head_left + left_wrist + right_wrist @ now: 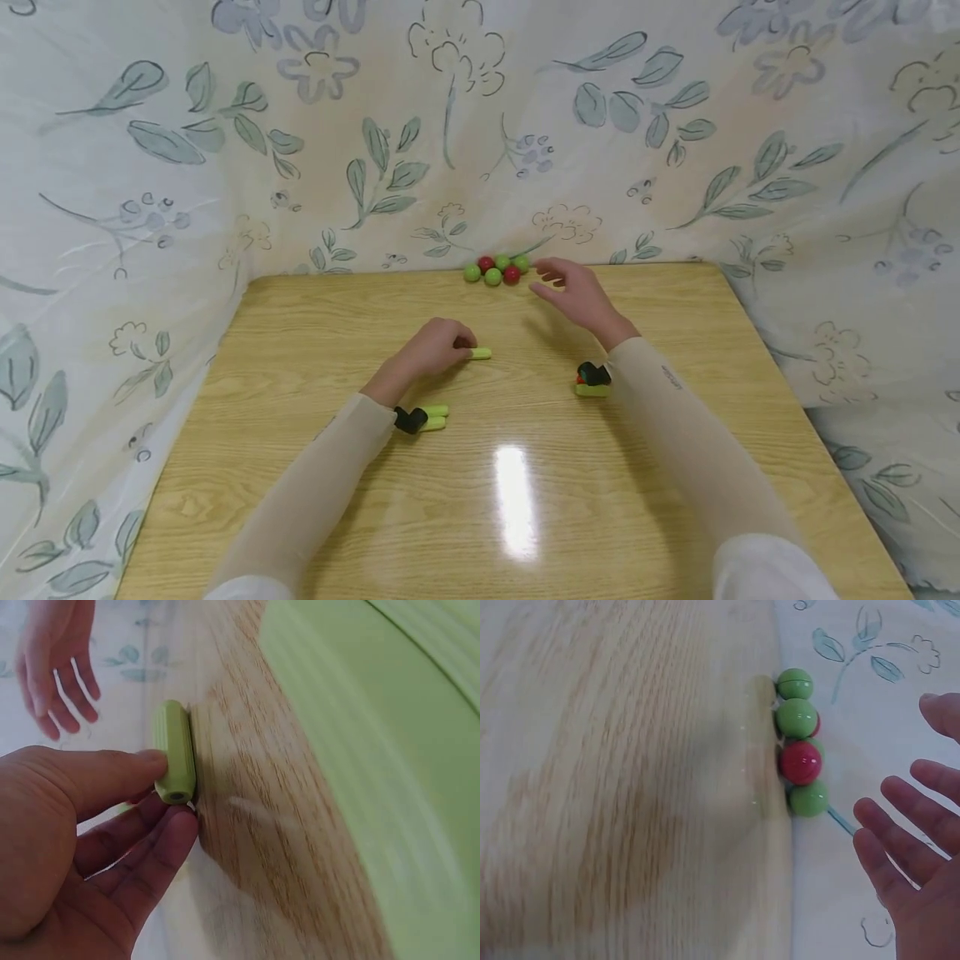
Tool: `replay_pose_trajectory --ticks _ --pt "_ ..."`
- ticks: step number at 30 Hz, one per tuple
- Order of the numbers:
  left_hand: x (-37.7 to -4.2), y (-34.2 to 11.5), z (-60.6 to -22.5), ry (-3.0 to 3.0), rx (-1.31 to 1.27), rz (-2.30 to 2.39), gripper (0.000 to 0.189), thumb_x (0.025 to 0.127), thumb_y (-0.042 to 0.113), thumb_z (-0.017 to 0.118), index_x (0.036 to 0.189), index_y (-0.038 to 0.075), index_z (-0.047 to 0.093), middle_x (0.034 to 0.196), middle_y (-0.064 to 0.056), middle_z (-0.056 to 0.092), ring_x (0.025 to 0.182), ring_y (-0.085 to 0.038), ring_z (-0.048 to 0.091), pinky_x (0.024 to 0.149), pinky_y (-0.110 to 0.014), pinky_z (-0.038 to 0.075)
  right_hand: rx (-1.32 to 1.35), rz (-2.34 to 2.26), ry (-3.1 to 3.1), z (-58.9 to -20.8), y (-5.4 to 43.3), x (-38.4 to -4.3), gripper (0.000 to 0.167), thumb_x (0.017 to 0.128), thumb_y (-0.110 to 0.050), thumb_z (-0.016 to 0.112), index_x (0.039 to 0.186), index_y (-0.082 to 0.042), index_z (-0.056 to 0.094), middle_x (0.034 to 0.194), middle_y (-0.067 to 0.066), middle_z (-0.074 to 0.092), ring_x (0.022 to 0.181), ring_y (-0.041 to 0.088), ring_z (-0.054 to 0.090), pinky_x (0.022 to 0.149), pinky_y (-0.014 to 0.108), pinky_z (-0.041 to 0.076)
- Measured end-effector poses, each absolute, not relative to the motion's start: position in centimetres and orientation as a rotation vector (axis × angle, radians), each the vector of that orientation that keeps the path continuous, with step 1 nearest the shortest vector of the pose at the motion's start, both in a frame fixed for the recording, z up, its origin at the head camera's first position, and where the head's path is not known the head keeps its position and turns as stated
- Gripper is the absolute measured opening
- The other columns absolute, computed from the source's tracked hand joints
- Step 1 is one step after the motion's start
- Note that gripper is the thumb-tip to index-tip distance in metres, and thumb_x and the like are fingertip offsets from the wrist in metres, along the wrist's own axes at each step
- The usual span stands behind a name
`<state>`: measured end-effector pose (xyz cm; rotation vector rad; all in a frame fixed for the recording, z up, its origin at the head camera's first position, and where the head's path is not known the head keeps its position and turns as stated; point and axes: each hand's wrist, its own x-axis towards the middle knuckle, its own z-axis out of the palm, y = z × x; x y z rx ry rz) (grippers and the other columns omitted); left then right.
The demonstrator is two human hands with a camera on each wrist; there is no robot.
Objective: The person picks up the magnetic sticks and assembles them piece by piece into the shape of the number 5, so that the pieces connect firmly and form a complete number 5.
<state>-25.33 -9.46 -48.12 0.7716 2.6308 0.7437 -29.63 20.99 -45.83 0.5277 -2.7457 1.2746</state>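
Note:
My left hand (438, 346) is low over the middle of the table, pinching a short light-green ribbed rod (174, 750) between thumb and fingers. That rod lies along the tabletop, and a small round hole shows in its near end. Off to the right, my right hand (573, 292) hovers above the back of the table with its fingers spread and holds nothing. Just left of its fingertips sits a cluster of glossy balls, some green (796, 718) and some red (801, 763), along the table's back edge.
Two more green rods (435, 423) lie beside my left wrist, partly behind its black camera (410, 420). Another green rod (592, 390) and a bit of red show under the right wrist's camera (592, 373). Flowered cloth (465, 167) hangs behind the wooden table (315, 333).

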Motion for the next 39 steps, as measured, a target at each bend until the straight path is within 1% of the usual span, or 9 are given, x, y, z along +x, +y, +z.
replay_pose_trajectory --ticks 6,10,15,24,29,34,39 --pt "-25.5 -9.2 -48.2 2.620 0.801 0.751 0.019 0.103 0.012 0.076 0.120 0.005 0.080 0.110 -0.004 0.076 0.099 -0.018 0.067 0.093 -0.038 0.056 0.490 1.321 -2.767 -46.2 20.4 -30.4 0.048 0.107 -0.021 0.073 0.149 -0.003 0.060 0.143 0.019 0.065 0.127 0.036 0.063 0.110 0.054 0.050" --pt "-25.6 -9.1 -48.2 2.616 0.814 0.754 0.018 0.102 0.012 0.078 0.118 0.006 0.079 0.107 -0.004 0.075 0.097 -0.019 0.066 0.092 -0.038 0.056 0.450 1.320 -2.784 -46.3 20.1 -31.0 0.049 0.107 -0.023 0.073 0.150 -0.003 0.060 0.141 0.016 0.065 0.124 0.034 0.065 0.108 0.050 0.052" --pt "-25.5 -9.1 -48.1 2.625 0.793 0.738 0.013 0.102 0.012 0.077 0.114 0.008 0.079 0.104 -0.002 0.074 0.096 -0.019 0.065 0.091 -0.038 0.055 0.444 1.318 -2.805 -46.6 19.6 -32.1 0.051 0.108 -0.029 0.072 0.150 -0.004 0.060 0.141 0.015 0.065 0.124 0.031 0.065 0.106 0.048 0.053" --pt "-25.6 -8.9 -48.1 2.627 0.822 0.750 0.011 0.102 0.011 0.076 0.112 0.008 0.079 0.103 -0.002 0.074 0.095 -0.018 0.065 0.090 -0.037 0.055 0.410 1.332 -2.825 -46.8 18.8 -32.7 0.047 0.107 -0.026 0.073 0.145 -0.001 0.063 0.138 0.017 0.067 0.122 0.033 0.066 0.105 0.048 0.054" --pt "-25.5 -8.7 -48.1 2.630 0.823 0.757 0.008 0.102 0.010 0.077 0.109 0.009 0.079 0.100 -0.001 0.073 0.092 -0.018 0.064 0.087 -0.036 0.055 0.381 1.335 -2.838 -47.1 18.6 -33.1 0.046 0.106 -0.025 0.074 0.145 -0.003 0.064 0.139 0.015 0.067 0.122 0.032 0.067 0.105 0.047 0.054" --pt "-25.4 -8.5 -48.0 2.618 0.808 0.767 0.005 0.101 0.010 0.078 0.106 0.009 0.078 0.097 -0.001 0.071 0.089 -0.019 0.062 0.082 -0.034 0.054 0.359 1.347 -2.846 -47.4 18.6 -33.3 0.045 0.106 -0.022 0.074 0.145 -0.002 0.063 0.139 0.016 0.067 0.122 0.033 0.066 0.103 0.049 0.055" --pt "-25.3 -8.5 -47.9 2.613 0.795 0.770 0.005 0.102 0.010 0.078 0.106 0.009 0.078 0.097 -0.001 0.071 0.089 -0.019 0.062 0.082 -0.034 0.054 0.335 1.344 -2.854 -47.7 18.6 -33.6 0.044 0.106 -0.024 0.074 0.144 -0.004 0.064 0.137 0.014 0.067 0.122 0.032 0.066 0.100 0.049 0.056"
